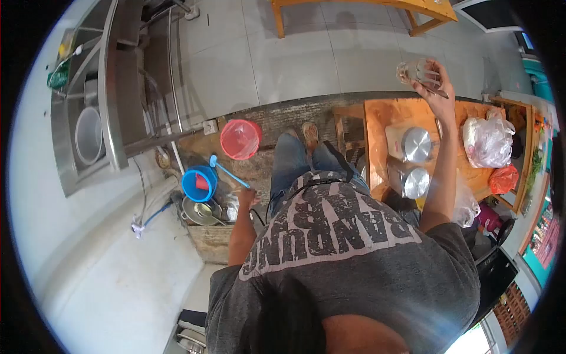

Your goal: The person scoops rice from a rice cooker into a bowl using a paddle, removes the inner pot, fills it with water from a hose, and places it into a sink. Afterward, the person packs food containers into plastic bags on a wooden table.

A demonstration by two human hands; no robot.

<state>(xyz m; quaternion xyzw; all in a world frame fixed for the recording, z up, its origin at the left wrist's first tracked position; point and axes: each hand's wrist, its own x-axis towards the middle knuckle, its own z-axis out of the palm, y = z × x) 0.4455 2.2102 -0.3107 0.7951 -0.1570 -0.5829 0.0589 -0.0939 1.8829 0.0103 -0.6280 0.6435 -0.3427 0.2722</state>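
My right hand (437, 88) is stretched out over the far side of the wooden table, with its fingers wrapped round a clear glass (415, 72) tilted on its side. A thin, dark, spoon-like piece lies by the palm; I cannot make out what it is. Low on the left, my left hand (246, 197) is closed at the end of a light-blue long-handled tool (232, 173) with a small rounded head. That head is close to a blue bucket (188, 187), which has a red item (202, 182) inside. Below the bucket sits a metal pan (193, 213).
A red bucket (240, 140) stands ahead on the wet floor. On the wooden table (377, 112) are two metal-lidded containers (416, 145) and a filled plastic bag (488, 141). A steel sink counter (109, 88) runs along the left, and a wooden bench (354, 2) is at the top.
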